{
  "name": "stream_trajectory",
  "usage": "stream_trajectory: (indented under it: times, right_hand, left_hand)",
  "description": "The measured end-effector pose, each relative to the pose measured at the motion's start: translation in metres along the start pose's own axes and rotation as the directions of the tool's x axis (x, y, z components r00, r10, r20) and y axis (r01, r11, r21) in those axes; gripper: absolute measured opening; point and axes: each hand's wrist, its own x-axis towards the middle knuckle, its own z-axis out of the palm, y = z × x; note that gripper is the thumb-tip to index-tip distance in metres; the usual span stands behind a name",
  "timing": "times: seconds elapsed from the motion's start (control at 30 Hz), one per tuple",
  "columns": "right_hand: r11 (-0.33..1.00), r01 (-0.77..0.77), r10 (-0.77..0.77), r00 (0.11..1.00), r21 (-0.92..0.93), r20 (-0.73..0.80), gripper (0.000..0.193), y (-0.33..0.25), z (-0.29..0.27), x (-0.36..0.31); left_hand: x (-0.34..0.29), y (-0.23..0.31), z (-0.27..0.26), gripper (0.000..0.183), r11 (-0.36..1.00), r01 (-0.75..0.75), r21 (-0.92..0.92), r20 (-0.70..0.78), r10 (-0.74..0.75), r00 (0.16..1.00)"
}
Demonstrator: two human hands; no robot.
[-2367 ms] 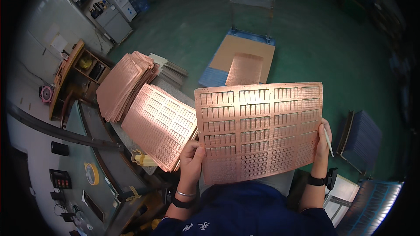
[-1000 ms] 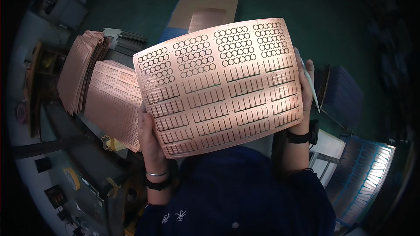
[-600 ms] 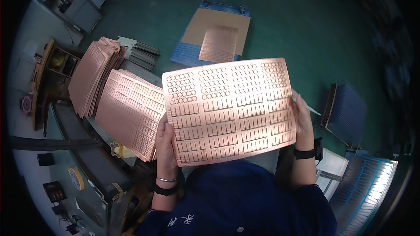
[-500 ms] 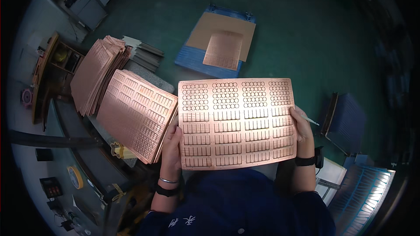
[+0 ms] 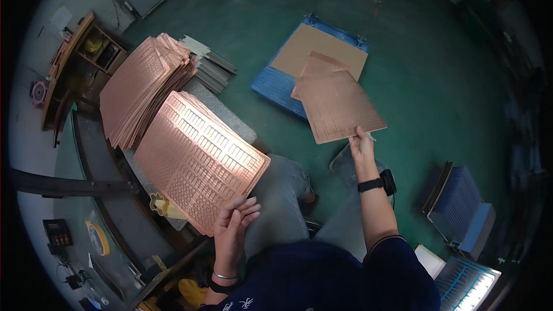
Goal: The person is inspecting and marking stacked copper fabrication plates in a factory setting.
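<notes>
Right hand (image 5: 362, 145), formerly sharing one copper sheet (image 5: 340, 106) with the left, now pinches its corner above the blue cart (image 5: 276, 83); left hand (image 5: 235, 226), fingers spread, touches the next copper sheet (image 5: 199, 161).

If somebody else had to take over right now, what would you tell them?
Right hand: stretched out, fingers pinching the near edge of one copper sheet, held over the blue cart.
Left hand: fingers on the near corner of the lit copper sheet on the bench.
Fanned stack of copper sheets lies behind it.
Done: one sheet and a brown board already lie on the cart.
Left: the held sheet is not yet set down; the stack remains.
</notes>
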Motion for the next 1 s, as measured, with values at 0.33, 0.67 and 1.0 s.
stream_trajectory:
  times: [0.33, 0.67, 1.0]
  right_hand:
    - [0.721, -0.42, 0.399, 0.902, -0.551, -0.166, 0.048, 0.087, 0.012, 0.046]
    - [0.552, 0.48, 0.264, 0.674, -0.682, 0.689, 0.033, 0.074, 0.145, -0.112]
    - [-0.068, 0.942, 0.221, 0.335, -0.328, 0.916, 0.038, 0.1, 0.161, -0.182]
  left_hand:
    - [0.001, 0.007, -0.048, 0.025, 0.982, -0.189, 0.011, -0.352, 0.181, 0.918]
    - [0.022, 0.004, -0.129, 0.029, 0.864, -0.28, 0.419, -0.667, 0.502, 0.551]
    - [0.037, -0.008, -0.14, 0.043, 0.909, -0.226, 0.351, -0.552, 0.396, 0.734]
